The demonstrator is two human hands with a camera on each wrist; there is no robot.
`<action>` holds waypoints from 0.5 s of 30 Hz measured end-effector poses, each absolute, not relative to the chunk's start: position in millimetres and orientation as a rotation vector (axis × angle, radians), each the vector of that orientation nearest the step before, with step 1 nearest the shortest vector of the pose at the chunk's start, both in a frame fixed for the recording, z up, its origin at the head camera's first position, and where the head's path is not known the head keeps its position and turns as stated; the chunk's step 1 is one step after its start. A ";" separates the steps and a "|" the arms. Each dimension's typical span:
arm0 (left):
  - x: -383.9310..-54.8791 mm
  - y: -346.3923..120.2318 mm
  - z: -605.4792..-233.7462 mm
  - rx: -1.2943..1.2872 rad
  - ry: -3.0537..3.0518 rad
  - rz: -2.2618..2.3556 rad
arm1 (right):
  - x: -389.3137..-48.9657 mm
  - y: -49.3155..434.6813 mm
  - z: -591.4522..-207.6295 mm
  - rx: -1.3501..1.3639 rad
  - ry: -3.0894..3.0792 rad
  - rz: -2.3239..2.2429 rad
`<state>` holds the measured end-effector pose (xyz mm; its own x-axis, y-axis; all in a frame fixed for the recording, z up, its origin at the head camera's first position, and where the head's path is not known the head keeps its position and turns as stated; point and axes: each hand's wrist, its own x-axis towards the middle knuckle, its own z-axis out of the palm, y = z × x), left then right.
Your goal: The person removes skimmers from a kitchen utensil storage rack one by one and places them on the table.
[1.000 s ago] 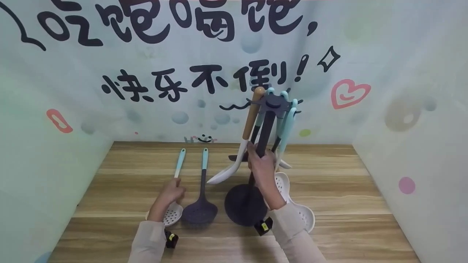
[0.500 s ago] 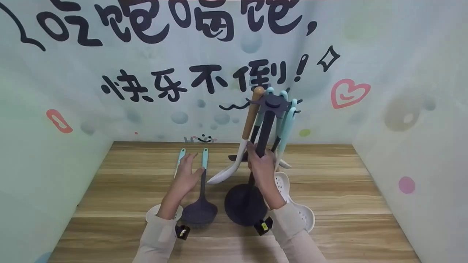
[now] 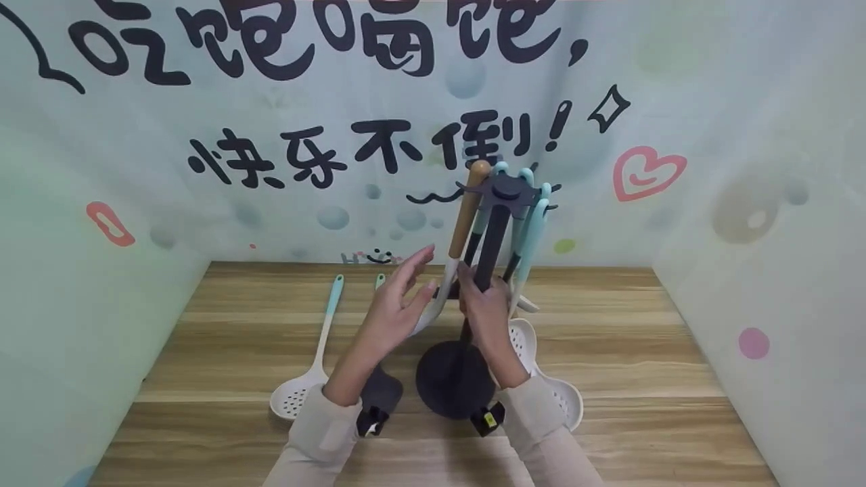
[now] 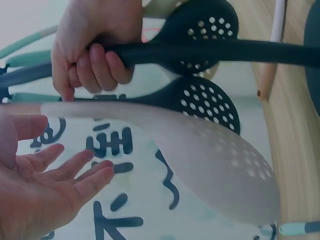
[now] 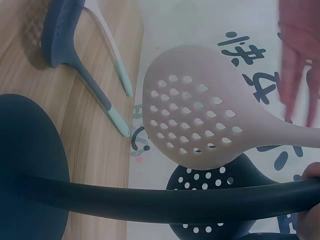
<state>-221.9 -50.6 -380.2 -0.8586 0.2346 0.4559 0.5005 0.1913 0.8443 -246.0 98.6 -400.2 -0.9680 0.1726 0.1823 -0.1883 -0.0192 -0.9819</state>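
My right hand (image 3: 486, 308) grips the dark pole (image 3: 494, 240) of a utensil stand, whose round black base (image 3: 454, 380) rests on the table. Several utensils with pale blue handles hang around its top, along with a white skimmer having a wooden handle (image 3: 465, 216). Close beside this skimmer is my left hand (image 3: 391, 312), its fingers spread and holding nothing. The left wrist view shows the white perforated skimmer head (image 4: 215, 160) just past those fingers. Two black skimmers (image 4: 210, 102) hang behind it. Part of a dark slotted utensil (image 3: 383, 390) is hidden under my left forearm.
A white skimmer (image 3: 292, 398) with a pale blue handle lies at the table's left. White slotted utensils (image 3: 567, 404) stand low on the right side, partly behind my right sleeve. A printed cloth backdrop (image 3: 304, 223) rises behind the wooden table (image 3: 629, 352).
My left hand has left the white skimmer on the table and moved right and up to the hanging wooden-handled skimmer, its fingers opening. The right hand keeps its grip on the pole.
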 end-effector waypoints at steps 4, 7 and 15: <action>-220.1 -41.1 -374.7 -0.778 -2.224 -1.769 | -246.1 98.2 -399.7 0.017 -2.015 2.067; -221.0 -36.1 -373.7 -0.791 -2.243 -1.792 | -245.9 97.8 -399.0 0.011 -2.006 2.080; -222.9 -29.2 -373.9 -0.746 -2.268 -1.815 | -244.9 98.2 -397.6 0.012 -2.008 2.095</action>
